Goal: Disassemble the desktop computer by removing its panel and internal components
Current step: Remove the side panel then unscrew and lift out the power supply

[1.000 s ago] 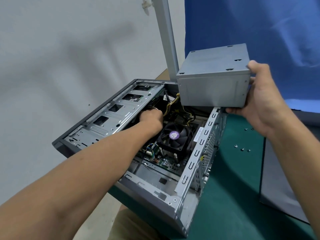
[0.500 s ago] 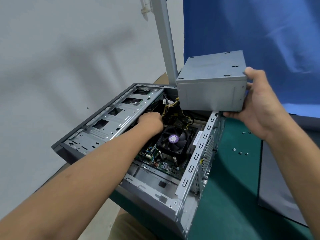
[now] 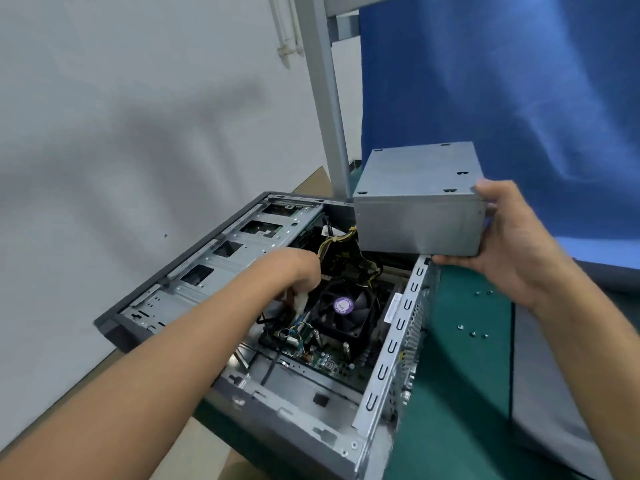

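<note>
Right hand tight around the power supply; left hand, fingers hidden, seemingly around a white connector.

a repair workbench: green anti-static mat, loose screws, blue backdrop cloth.

One open computer case lies at 7 o'clock, with one black fan inside. One grey power supply box is at 2 o'clock. Two hands are seen: left hand, right hand. Five small screws lie on one green mat at 4 o'clock.
</note>
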